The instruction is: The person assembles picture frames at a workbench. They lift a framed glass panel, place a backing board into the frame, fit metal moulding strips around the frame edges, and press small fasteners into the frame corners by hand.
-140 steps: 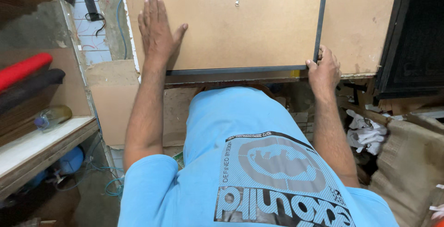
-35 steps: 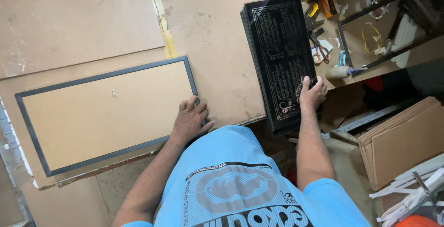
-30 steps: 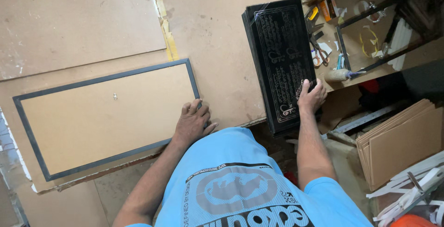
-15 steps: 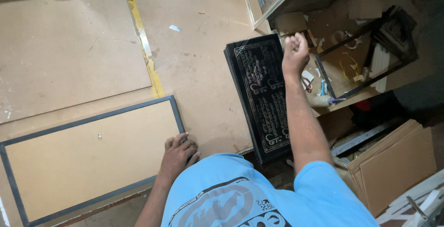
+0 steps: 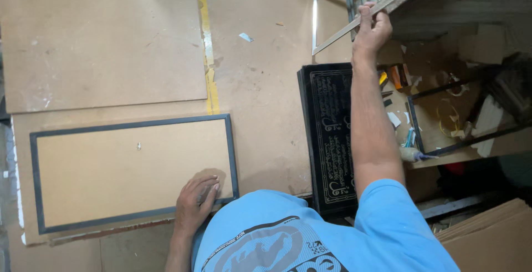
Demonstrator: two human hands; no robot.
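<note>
Silver frame strip (image 5: 354,25) at the far right is gripped in the closed right hand (image 5: 371,25). Left hand (image 5: 197,197) lies open and flat on the near edge of the grey-framed brown board (image 5: 111,166) on the table (image 5: 260,111); a black engraved panel (image 5: 330,139) lies to its right.

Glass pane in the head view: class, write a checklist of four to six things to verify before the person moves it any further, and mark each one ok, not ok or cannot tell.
1. Right hand has a closed grip on the glass pane's edge: ok.
2. Pane is held by both hands: not ok; only the right hand is on it.
3. Left hand steadies the backing board inside the grey frame: ok.
4. Pane is whole, with no cracks or chips: cannot tell.
5. Black plaque lies flat on the table, under the reaching arm: ok.
6. Shelf beside the pane is free of clutter: not ok.
</note>
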